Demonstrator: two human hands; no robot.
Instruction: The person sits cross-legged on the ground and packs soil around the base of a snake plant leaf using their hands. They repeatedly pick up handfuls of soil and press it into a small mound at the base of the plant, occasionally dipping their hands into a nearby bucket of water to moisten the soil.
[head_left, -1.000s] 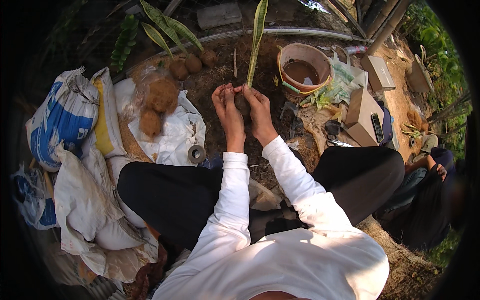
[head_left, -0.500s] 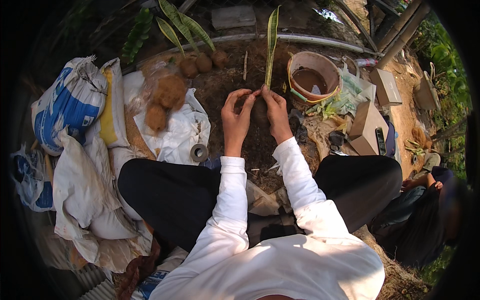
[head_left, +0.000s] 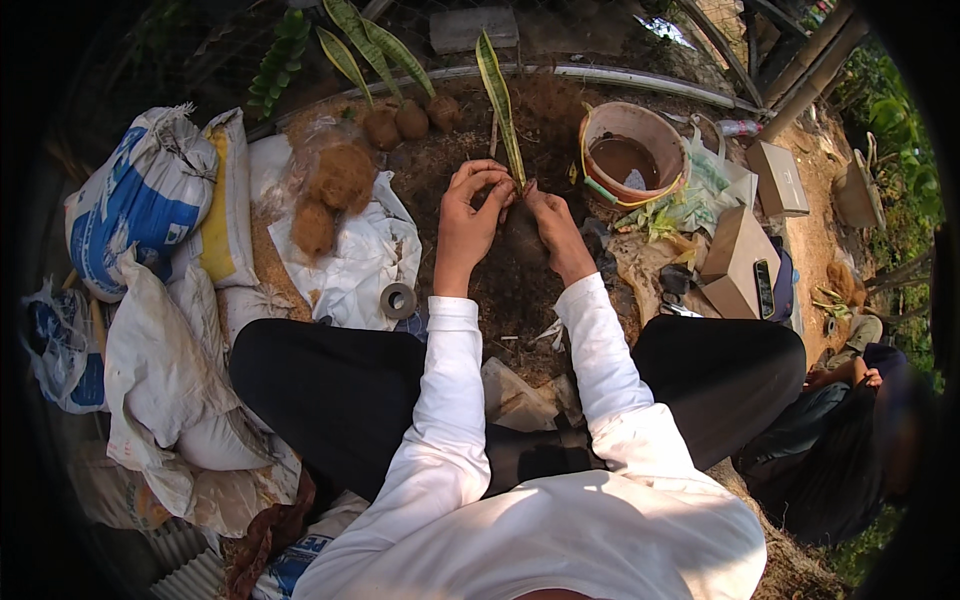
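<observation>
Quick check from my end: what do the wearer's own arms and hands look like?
Long white sleeves, the left sleeve and right sleeve, reach the wrists. The left hand and right hand are ungloved, with no watch visible.

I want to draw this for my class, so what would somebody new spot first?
Probably the tall green leaf with yellow edges, near the middle, its lower end at the fingers of the left hand and right hand. Next might be the round bucket with brown liquid inside, beyond the right hand and to its right. The fat blue-and-white sack at far left stands out too.
</observation>
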